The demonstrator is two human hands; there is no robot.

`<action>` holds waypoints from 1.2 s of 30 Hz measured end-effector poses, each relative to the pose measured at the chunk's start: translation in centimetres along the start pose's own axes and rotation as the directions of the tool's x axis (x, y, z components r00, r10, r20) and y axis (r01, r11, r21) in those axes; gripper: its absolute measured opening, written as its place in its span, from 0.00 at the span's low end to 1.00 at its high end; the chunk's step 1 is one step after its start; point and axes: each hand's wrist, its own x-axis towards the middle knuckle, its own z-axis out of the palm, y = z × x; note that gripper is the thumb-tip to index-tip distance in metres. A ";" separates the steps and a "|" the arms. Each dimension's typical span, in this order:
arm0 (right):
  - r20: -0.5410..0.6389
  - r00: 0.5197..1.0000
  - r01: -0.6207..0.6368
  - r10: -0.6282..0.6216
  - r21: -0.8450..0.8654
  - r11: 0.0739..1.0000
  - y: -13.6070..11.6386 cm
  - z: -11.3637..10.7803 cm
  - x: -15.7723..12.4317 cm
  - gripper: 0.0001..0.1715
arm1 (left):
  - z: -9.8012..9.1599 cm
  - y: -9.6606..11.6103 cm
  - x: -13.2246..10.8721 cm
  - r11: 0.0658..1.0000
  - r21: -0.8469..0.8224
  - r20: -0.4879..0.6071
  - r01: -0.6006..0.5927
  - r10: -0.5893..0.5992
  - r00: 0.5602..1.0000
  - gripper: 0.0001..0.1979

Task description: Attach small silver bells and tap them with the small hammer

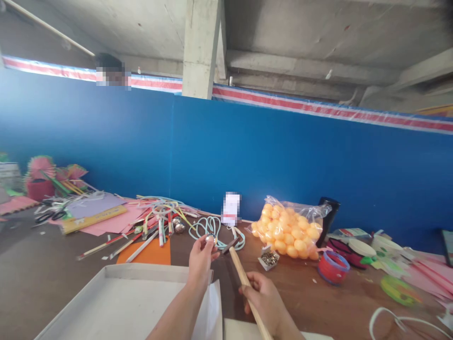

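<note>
My left hand (202, 257) is closed round a shiny silver ball (211, 239), pinching it between thumb and fingers; part of the ball is hidden. My right hand (260, 297) grips the wooden handle of a hammer (239, 267). The dark hammer head points up and away, close to the right of the silver ball, with a small gap between them. Behind both hands lies a coil of light-blue cord (201, 226). Two or more similar silver balls (179, 226) rest left of the coil. A small open box of metal tacks (269, 259) sits beyond my right hand.
A white box lid (116, 270) stands in front on the left. A clear bag of orange balls (286, 229) leans by the blue partition (283, 156). Sticks, an orange sheet (148, 251), scissors (53, 216) and a red-blue roll (332, 267) lie about. A person's head shows over the partition.
</note>
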 end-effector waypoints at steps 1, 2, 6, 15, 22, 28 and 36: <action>0.020 0.999 -0.024 0.024 -0.006 1.000 0.2 0.0 0.1 0.07 | 0.0 0.0 -0.1 1.000 -0.002 0.004 0.003 -0.003 1.000 0.16; 0.036 0.999 -0.033 0.033 -0.003 0.999 0.3 0.0 0.2 0.07 | 0.1 0.1 -0.1 1.000 -0.002 0.009 0.006 -0.006 1.000 0.16; 0.060 0.998 -0.020 0.019 0.006 1.000 0.8 0.0 0.4 0.08 | 0.1 0.2 -0.4 1.000 0.007 0.019 0.015 -0.015 1.000 0.16; -0.017 1.000 -0.003 0.002 -0.071 0.997 1.2 0.1 0.2 0.16 | 0.1 0.4 -0.7 0.999 0.023 0.037 0.031 -0.031 0.999 0.17; -0.178 0.971 0.156 -0.159 -0.028 0.987 0.8 -0.5 0.4 0.19 | 0.3 -0.9 -1.0 0.998 0.035 0.251 0.055 -0.062 0.966 0.20; -0.186 0.971 0.189 -0.149 0.222 0.957 -0.5 -0.4 0.0 0.30 | 1.3 -0.9 -3.4 0.973 0.228 0.500 0.049 -0.160 0.851 0.20; -0.191 0.962 0.235 -0.194 0.228 0.945 -1.4 -0.5 -0.3 0.26 | 1.3 0.1 -4.7 0.968 0.250 0.660 -0.004 -0.167 0.732 0.19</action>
